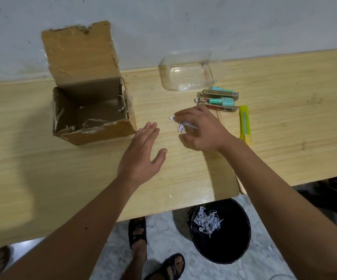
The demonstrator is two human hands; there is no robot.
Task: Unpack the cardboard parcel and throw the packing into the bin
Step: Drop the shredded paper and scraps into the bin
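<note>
Fingers of the right hand (202, 130) curl down over a small clump of shredded paper (183, 126) on the wooden table (284, 122), gathering the white strips under the fingertips. The left hand (141, 156) lies just beside it, flat and relaxed with fingers straight and together, thumb spread, holding nothing; the paper clump sits between the two hands, nearer the right. Further left stands the cardboard box (91, 110), open, its torn flap upright against the wall, with a few stray scraps inside. Behind the right hand lie small cartons and teal bottles (220, 100), with a clear plastic tray (187, 73) beyond them near the wall. A yellow utility knife (245, 124) lies just right of the right wrist. Below the table edge, on the marbled floor, a black bin (222, 231) holds a heap of shredded paper (206, 220). Sandalled feet (155, 251) stand beside the bin.
</note>
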